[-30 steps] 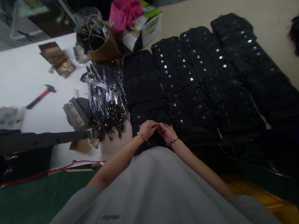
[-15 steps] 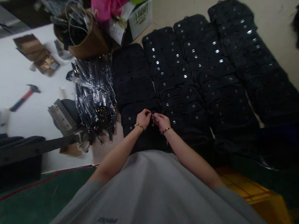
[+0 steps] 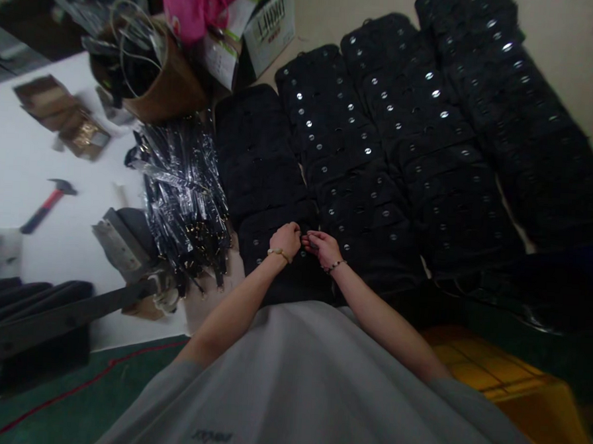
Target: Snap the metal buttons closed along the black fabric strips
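Black fabric pieces (image 3: 259, 174) lie overlapping in a column in front of me, the nearest one under my hands. My left hand (image 3: 286, 240) is closed over that piece, its fingertips pinched on something too small to make out. Just right of it, my right hand (image 3: 323, 248) is curled with its fingers pressed around a small dark item I cannot identify. The fingertips of both hands almost meet. Small shiny metal discs show on the fabric beside the hands. More black pieces with shiny discs (image 3: 356, 215) lie in columns to the right.
Plastic-wrapped black straps (image 3: 179, 189) with metal ends lie at the left. Beyond them are a hammer (image 3: 49, 204), an open box of small brass parts (image 3: 85, 138), a metal tool (image 3: 121, 242) and a brown bin (image 3: 172, 86). A yellow crate (image 3: 526, 393) stands lower right.
The view has shifted slightly. My right hand has drawn a little away from my left, with its fingers a bit more extended. My left hand stays at the same spot on the fabric.
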### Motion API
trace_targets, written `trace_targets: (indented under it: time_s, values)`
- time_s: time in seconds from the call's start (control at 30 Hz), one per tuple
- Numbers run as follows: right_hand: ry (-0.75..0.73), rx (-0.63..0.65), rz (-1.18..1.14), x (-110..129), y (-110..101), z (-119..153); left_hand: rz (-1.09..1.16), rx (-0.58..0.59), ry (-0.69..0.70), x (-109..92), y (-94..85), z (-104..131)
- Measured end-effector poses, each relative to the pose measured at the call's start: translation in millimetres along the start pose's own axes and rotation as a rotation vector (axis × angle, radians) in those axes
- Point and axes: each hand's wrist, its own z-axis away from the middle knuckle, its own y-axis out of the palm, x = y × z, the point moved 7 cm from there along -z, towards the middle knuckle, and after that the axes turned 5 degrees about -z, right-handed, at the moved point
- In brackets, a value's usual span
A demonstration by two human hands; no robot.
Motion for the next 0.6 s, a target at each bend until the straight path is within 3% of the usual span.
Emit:
trace_targets:
  time_s: [0.1,0.23,0.37,0.47,0.6]
  values:
    - [-0.021,0.0,0.039,2,2,3,0.066,-0.065,0.081,-4,-8.7,7]
    - [-0.097,0.059,0.118,7,12,13,0.195,-0.073,0.334,-15,-16.3,25]
    - [-0.085,0.134,0.172,1,29,23,0.296,0.0,0.334,-4,-20.3,34]
    - [-0.014,0.126,0.152,-7,40,25,0.321,-0.012,0.206,28,-30.3,28]
    - [0.055,0.105,0.092,-8,47,26,0.373,-0.2,-0.144,111,-52.3,6]
